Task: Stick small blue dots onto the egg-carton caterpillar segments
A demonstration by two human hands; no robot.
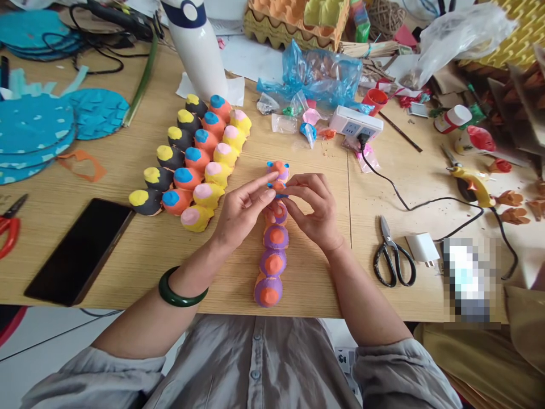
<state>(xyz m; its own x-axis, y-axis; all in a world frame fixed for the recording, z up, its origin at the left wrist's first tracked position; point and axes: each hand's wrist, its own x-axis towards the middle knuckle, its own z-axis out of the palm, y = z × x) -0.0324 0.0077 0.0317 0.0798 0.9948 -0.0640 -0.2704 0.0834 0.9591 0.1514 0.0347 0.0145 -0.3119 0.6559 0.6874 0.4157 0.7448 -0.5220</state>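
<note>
Upright in front of me stands a strip of egg-carton cups (273, 264), painted purple with orange clay caps. Small blue bits sit on the sides of its far cups. My right hand (315, 207) pinches a small blue piece of clay (281, 196) between thumb and fingertips, right over the strip. From the other side, my left hand (244, 209) holds the strip, its index finger stretched along a far cup and its thumb beside the blue piece. The fingers partly hide the cups between them. Left of my hands are finished-looking rows of black cups (164, 156), orange cups (196, 161) and yellow cups (215, 173).
A black phone (80, 250) and a white bottle (196, 51) are to the left. Scissors (392, 253), a white charger (421, 249), a power strip (356, 122) and a yellow glue gun (472, 184) with its cable lie right. Blue plastic bag (319, 76) and egg cartons (293, 25) occupy the back.
</note>
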